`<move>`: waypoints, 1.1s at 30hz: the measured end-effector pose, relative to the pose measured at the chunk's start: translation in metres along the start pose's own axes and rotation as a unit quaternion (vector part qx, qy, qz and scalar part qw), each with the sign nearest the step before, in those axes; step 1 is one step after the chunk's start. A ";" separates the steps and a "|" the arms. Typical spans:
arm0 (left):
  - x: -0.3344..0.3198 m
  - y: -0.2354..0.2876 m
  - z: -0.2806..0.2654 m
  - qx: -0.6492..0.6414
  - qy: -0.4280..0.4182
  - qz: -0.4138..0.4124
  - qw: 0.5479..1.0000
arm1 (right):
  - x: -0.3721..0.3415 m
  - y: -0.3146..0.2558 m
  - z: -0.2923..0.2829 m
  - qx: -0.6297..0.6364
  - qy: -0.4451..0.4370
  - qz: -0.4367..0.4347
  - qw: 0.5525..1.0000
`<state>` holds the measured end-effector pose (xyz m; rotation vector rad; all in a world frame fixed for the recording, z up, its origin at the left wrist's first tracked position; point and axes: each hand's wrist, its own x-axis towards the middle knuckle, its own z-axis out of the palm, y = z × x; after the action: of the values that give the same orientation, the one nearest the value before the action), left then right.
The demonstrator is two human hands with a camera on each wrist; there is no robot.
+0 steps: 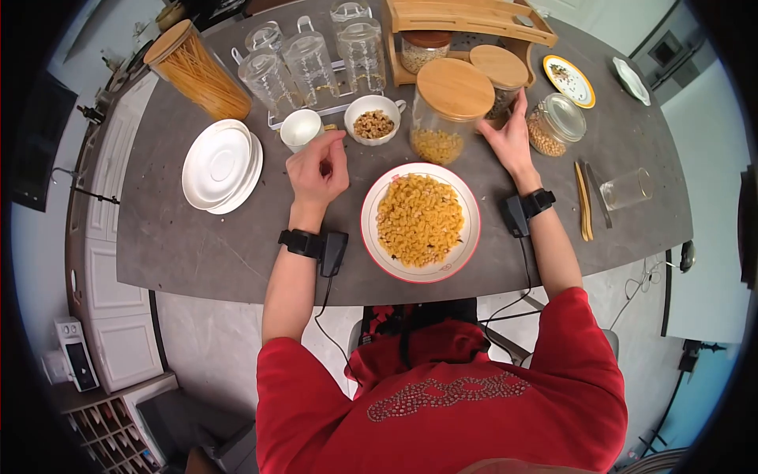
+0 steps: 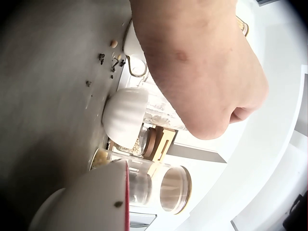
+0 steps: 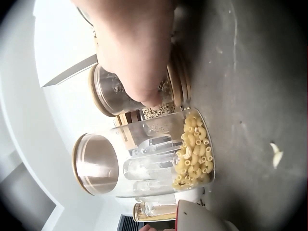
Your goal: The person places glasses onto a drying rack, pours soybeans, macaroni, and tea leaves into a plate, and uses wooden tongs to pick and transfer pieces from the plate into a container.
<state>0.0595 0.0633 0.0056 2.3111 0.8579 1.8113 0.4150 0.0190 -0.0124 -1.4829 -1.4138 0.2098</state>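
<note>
My left hand (image 1: 320, 170) hovers over the table in front of a white cup (image 1: 302, 129), its fingers loosely curled around nothing. My right hand (image 1: 512, 142) holds the side of a wooden-lidded glass jar (image 1: 499, 69); in the right wrist view its thumb lies against this jar (image 3: 103, 91), whose contents are partly hidden. Just left of that hand stands a taller wooden-lidded jar (image 1: 450, 107) with macaroni (image 3: 195, 154) at its bottom. Nearer me is a red-rimmed bowl (image 1: 369, 245) full of macaroni. A white cup of brown nuts or grains (image 1: 373, 125) stands behind it.
Stacked white saucers (image 1: 221, 166) and a spaghetti jar (image 1: 201, 75) stand left, glass mugs (image 1: 312, 67) and a wooden rack (image 1: 474, 20) behind. Right are a clip-top jar (image 1: 559, 122), wooden tongs (image 1: 583, 201), a glass tumbler (image 1: 628, 189) and a yellow-rimmed plate (image 1: 584, 87).
</note>
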 end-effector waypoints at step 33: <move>0.008 0.012 0.000 -0.045 -0.069 -0.097 0.992 | -0.034 -0.043 -0.022 0.013 0.075 0.038 0.996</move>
<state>0.0649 0.0570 0.0173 2.1830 0.9218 1.5605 0.3933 -0.0297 0.0122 -1.5001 -1.2321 0.1588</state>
